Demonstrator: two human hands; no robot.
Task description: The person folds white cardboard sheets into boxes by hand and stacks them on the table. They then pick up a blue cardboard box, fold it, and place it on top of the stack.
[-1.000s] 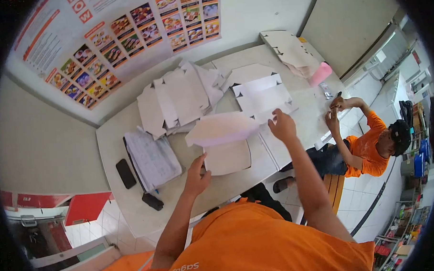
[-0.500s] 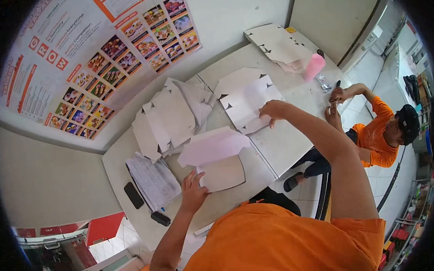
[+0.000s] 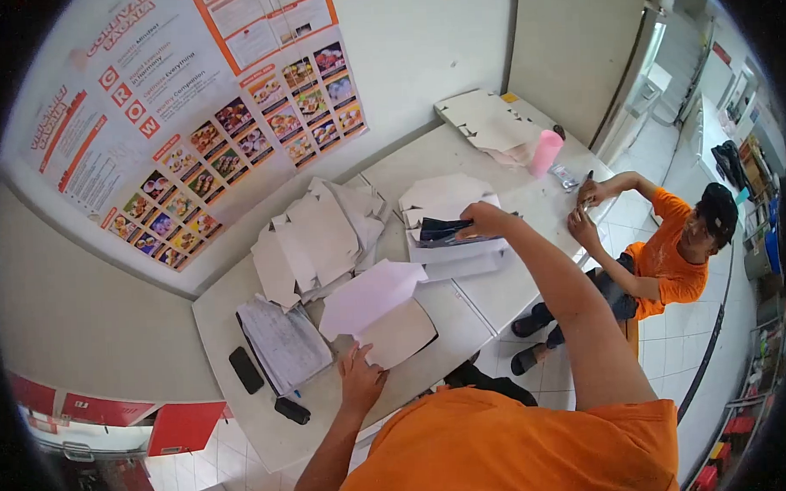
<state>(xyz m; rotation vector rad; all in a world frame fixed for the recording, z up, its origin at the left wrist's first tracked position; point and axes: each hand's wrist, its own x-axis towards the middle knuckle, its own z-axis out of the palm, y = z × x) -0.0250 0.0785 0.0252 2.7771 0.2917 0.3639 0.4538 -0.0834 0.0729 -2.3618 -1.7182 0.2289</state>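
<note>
A folded cardboard box blank (image 3: 402,332), pale inside with one panel (image 3: 369,300) standing up, lies before me. My left hand (image 3: 361,381) rests on its near left corner, fingers stretched out. Farther right, my right hand (image 3: 481,222) is closed on the edge of a cardboard sheet (image 3: 440,231) whose dark side shows, partly raised from a stack of flat white box blanks (image 3: 447,192). Some of my right fingers are hidden behind the sheet.
Another pile of white blanks (image 3: 311,240) stands by the wall. Papers (image 3: 284,343), a phone (image 3: 246,370) and a small black object (image 3: 292,411) lie left. More blanks (image 3: 488,121) and a pink cylinder (image 3: 546,154) are at the far end, near a seated person (image 3: 679,244).
My right hand has gripped a sheet on the right stack and tilted it up, showing its dark side. My left hand stays at the box blank's corner. The camera view has shifted.
</note>
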